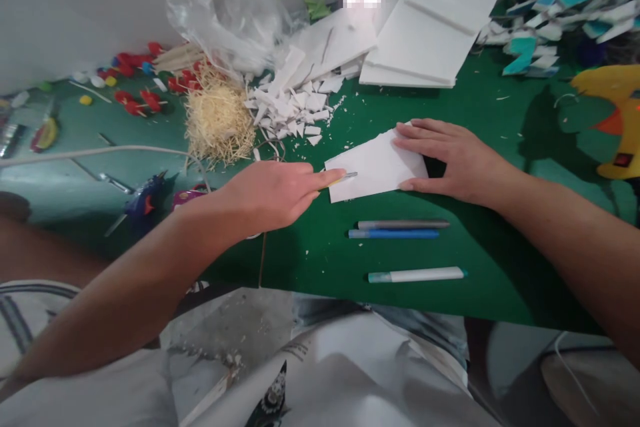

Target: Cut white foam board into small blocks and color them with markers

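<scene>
My left hand (pixel 280 190) is closed around a craft knife (pixel 351 175), with the index finger stretched along it. A bit of yellow handle and the metal blade show past the fingertip; the rest is hidden in the hand. The blade lies over a white foam board piece (pixel 377 159) flat on the green table. My right hand (pixel 440 157) holds this piece at its right end, fingers over the far edge and thumb at the near edge. Below it lie a grey pen (pixel 404 224), a blue pen (pixel 395 234) and a white pen (pixel 425 274).
White foam scraps (pixel 295 107) and a straw-like nest (pixel 220 117) lie beyond my left hand. Larger foam sheets (pixel 425 27) are stacked at the back. A yellow glue gun (pixel 623 120) stands at right, a blue glue gun (pixel 145 197) at left. A cable (pixel 100 153) crosses the left side.
</scene>
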Demonstrator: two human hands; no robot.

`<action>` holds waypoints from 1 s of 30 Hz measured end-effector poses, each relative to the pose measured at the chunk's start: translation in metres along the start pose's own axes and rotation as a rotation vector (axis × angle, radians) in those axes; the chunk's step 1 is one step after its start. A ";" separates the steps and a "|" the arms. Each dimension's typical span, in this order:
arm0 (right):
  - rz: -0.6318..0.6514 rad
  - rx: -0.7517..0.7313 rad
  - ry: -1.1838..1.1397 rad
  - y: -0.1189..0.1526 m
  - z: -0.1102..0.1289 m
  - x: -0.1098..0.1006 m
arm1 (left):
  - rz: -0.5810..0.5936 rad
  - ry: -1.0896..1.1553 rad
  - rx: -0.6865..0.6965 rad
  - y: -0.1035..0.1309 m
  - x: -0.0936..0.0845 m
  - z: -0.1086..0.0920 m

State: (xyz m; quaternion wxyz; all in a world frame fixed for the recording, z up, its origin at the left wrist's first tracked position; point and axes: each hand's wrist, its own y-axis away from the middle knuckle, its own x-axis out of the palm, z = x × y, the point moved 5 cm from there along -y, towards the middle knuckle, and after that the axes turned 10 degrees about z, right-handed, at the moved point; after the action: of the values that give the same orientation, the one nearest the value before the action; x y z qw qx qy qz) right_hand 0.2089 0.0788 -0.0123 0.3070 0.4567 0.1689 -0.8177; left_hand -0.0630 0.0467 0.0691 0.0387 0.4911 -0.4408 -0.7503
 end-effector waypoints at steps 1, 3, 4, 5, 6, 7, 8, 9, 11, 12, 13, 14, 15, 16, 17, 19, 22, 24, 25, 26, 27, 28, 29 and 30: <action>0.000 0.002 -0.002 0.000 0.000 0.000 | 0.011 -0.004 -0.011 0.002 0.001 0.001; 0.001 0.003 0.000 0.000 0.000 0.000 | 0.027 -0.008 -0.033 0.006 0.005 0.004; 0.000 0.002 0.001 0.000 0.000 0.000 | 0.029 -0.008 -0.042 0.008 0.007 0.006; 0.000 0.000 0.003 0.000 0.000 0.000 | 0.022 -0.009 -0.041 0.010 0.010 0.008; 0.001 -0.002 0.004 0.000 0.000 0.000 | 0.008 -0.013 -0.034 0.012 0.013 0.009; 0.003 -0.004 0.005 0.000 0.000 0.000 | -0.013 -0.019 -0.020 0.013 0.017 0.011; 0.006 -0.005 0.005 0.000 0.000 0.000 | -0.044 -0.024 0.001 0.015 0.020 0.013; 0.007 -0.005 0.006 0.000 0.000 0.000 | -0.071 -0.027 0.014 0.017 0.023 0.015; 0.008 -0.005 0.009 0.000 0.000 0.000 | -0.127 -0.030 0.031 0.021 0.029 0.019; 0.007 -0.006 0.012 0.000 0.000 0.000 | -0.127 -0.028 0.030 0.022 0.032 0.021; 0.005 -0.006 0.015 0.000 0.001 -0.001 | -0.122 -0.026 0.029 0.023 0.034 0.022; 0.004 -0.006 0.017 0.001 0.001 -0.001 | -0.111 -0.023 0.029 0.024 0.036 0.024; 0.004 -0.006 0.020 0.001 0.001 -0.001 | -0.105 -0.019 0.032 0.025 0.037 0.024; 0.004 -0.005 0.022 0.001 0.002 -0.002 | -0.107 -0.017 0.038 0.026 0.039 0.025; 0.003 -0.004 0.023 0.001 0.002 -0.002 | -0.125 -0.018 0.041 0.026 0.040 0.026; 0.008 -0.001 0.025 0.001 0.002 -0.001 | -0.187 -0.030 0.043 0.027 0.044 0.028; 0.008 0.001 0.021 0.001 0.001 -0.001 | -0.270 -0.059 0.070 0.026 0.053 0.030; 0.012 -0.006 0.009 0.002 0.001 -0.002 | -0.300 -0.068 0.099 0.027 0.061 0.028; 0.014 -0.010 0.002 0.003 0.001 -0.002 | -0.322 -0.066 0.107 0.027 0.065 0.027; 0.017 -0.014 -0.004 0.003 0.001 -0.003 | -0.352 -0.058 0.102 0.028 0.068 0.026; 0.022 -0.016 -0.010 0.004 0.002 -0.004 | -0.390 -0.044 0.096 0.030 0.072 0.025; 0.027 -0.017 -0.016 0.004 0.003 -0.004 | -0.428 -0.023 0.089 0.032 0.075 0.024; 0.031 -0.014 -0.023 0.004 0.004 -0.005 | -0.467 -0.001 0.073 0.034 0.079 0.024; 0.037 -0.011 -0.031 0.004 0.005 -0.006 | -0.510 0.015 0.075 0.037 0.082 0.024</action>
State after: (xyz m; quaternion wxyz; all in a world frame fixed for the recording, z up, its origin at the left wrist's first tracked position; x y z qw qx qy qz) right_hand 0.2109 0.0750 -0.0051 0.3270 0.4454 0.1605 -0.8179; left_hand -0.1374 -0.0014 0.0403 -0.1667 0.5933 -0.3296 -0.7152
